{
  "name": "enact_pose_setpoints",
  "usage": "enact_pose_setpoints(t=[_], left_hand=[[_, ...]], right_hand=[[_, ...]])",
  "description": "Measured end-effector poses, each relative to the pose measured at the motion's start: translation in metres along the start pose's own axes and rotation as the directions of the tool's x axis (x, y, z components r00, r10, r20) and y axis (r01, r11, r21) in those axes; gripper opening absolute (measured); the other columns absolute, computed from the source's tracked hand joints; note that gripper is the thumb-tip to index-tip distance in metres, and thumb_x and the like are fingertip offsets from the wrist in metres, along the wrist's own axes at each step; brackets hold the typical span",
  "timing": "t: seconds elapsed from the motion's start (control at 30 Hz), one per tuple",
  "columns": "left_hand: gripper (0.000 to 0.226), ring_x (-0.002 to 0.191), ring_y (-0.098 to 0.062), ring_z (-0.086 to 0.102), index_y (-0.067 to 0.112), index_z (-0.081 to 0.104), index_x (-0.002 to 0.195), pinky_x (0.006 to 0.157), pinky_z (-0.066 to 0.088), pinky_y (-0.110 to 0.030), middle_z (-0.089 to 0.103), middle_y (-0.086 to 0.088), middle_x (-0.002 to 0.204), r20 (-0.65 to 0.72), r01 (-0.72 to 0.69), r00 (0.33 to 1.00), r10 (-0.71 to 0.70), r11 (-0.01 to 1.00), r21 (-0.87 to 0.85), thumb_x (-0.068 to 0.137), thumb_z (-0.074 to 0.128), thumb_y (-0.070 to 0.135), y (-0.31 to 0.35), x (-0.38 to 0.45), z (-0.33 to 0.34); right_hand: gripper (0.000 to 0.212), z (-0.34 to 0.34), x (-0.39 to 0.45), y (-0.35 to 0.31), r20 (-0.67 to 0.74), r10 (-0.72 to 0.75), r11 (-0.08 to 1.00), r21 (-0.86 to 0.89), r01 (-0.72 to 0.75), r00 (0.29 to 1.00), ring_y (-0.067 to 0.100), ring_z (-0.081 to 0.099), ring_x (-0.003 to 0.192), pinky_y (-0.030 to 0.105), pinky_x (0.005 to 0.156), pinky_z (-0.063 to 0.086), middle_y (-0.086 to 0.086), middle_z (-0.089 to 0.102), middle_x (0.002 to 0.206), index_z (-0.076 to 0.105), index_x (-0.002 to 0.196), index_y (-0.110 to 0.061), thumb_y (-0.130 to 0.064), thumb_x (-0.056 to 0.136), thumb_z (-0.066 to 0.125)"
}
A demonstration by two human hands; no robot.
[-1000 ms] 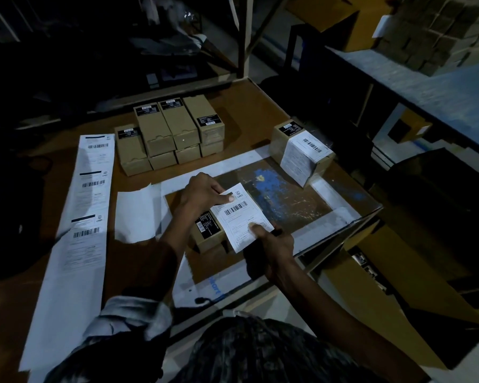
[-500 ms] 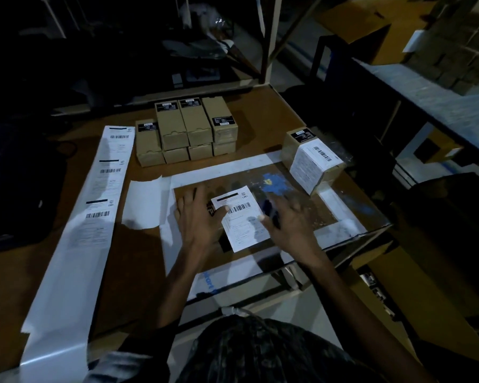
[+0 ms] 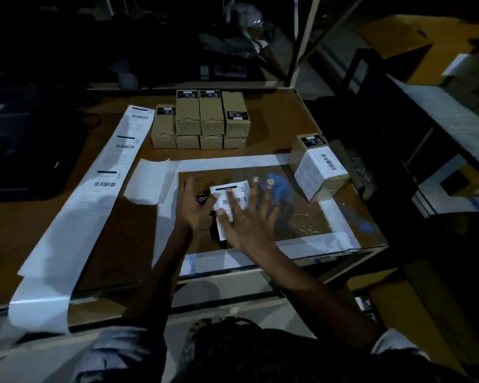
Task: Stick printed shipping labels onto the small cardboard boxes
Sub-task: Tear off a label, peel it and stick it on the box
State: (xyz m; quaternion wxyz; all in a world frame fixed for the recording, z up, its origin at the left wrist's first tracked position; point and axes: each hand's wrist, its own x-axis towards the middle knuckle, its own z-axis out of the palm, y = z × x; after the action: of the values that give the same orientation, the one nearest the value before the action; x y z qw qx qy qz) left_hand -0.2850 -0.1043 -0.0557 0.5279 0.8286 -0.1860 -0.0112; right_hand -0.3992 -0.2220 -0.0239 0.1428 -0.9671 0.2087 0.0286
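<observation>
Label (image 3: 230, 199) is down on the box (image 3: 205, 201) mid-table now, no longer pinched at its corners: right hand (image 3: 249, 217) sweeps flat and open-fingered across it while left hand (image 3: 192, 205) steadies the box, fingers relaxed, so this one looks nearly stuck.

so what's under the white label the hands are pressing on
A small cardboard box: only its dark printed end shows, left of the label. The left hand and right hand lie flat with straight fingers, covering the rest of the box.
</observation>
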Motion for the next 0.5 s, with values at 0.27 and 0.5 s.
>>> enact_pose_setpoints(t=[0.27, 0.5], left_hand=[[0.037, 0.114, -0.018, 0.055, 0.017, 0.054, 0.124, 0.089, 0.044, -0.023, 0.054, 0.003, 0.122, 0.024, -0.103, 0.994, 0.102, 0.994, 0.041, 0.091, 0.071, 0.020, 0.015, -0.004, -0.003], [0.043, 0.112, -0.020, 0.055, 0.011, 0.057, 0.123, 0.089, 0.041, -0.011, 0.055, -0.001, 0.120, -0.008, -0.139, 0.990, 0.140, 0.989, 0.055, 0.085, 0.067, 0.028, 0.006, -0.001, -0.002]], right_hand=[[0.074, -0.007, 0.004, 0.037, -0.025, 0.075, 0.997, -0.030, -0.075, 0.997, 0.039, -0.042, 0.141, 0.068, 0.112, -0.019, 0.011, -0.036, 0.160, -0.004, 0.155, -0.051, -0.081, 0.087, 0.001], [0.067, 0.005, -0.004, -0.006, -0.004, -0.069, 0.997, -0.025, 0.069, 0.998, 0.035, -0.040, 0.143, 0.061, 0.109, -0.027, 0.007, -0.037, 0.160, 0.003, 0.156, -0.051, -0.076, 0.094, 0.010]])
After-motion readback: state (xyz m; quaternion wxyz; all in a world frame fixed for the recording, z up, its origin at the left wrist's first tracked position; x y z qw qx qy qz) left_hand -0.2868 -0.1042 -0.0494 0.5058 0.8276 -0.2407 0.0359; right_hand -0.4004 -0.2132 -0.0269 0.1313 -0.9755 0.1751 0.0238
